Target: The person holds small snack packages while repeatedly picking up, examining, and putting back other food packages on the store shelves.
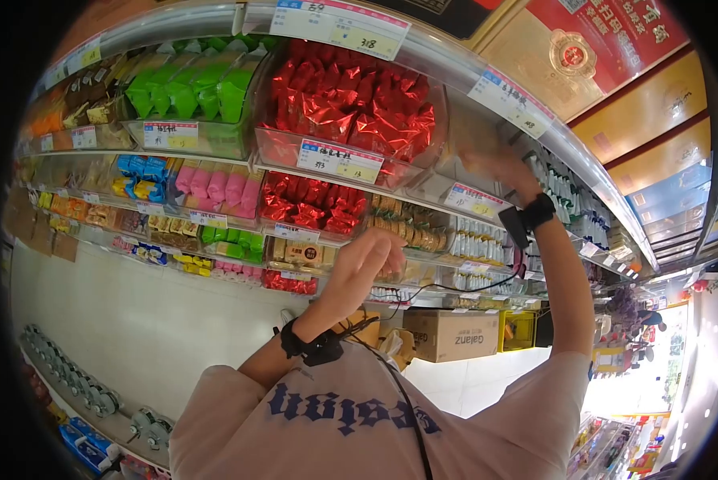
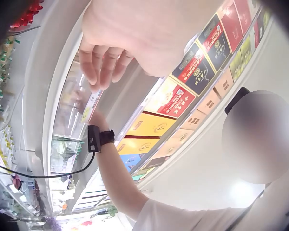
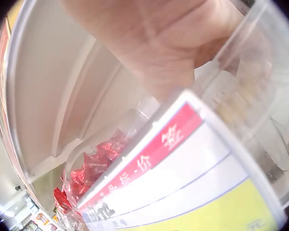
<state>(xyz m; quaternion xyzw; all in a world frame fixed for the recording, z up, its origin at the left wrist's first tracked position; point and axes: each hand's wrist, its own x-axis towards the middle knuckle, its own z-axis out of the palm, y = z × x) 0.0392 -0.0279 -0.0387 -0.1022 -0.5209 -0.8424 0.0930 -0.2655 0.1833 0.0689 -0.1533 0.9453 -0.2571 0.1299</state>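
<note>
My right hand (image 1: 495, 164) reaches into a clear plastic bin (image 1: 435, 186) on the upper shelf, just right of a bin of red foil-wrapped candies (image 1: 351, 96). It is blurred in the head view. In the right wrist view the palm shows above a price tag (image 3: 183, 178), and the fingers are partly hidden behind the bin's clear wall (image 3: 253, 62); I cannot tell whether they hold anything. My left hand (image 1: 367, 268) hangs in front of the lower shelves with nothing in it. Its fingers are loosely bent in the left wrist view.
Bins of green packets (image 1: 195, 88) and pink packets (image 1: 215, 186) stand to the left. Gift boxes (image 1: 655, 132) line the shelf above at right. A cardboard carton (image 1: 455, 334) sits on the floor below. A black cable (image 1: 455, 286) runs between the wrists.
</note>
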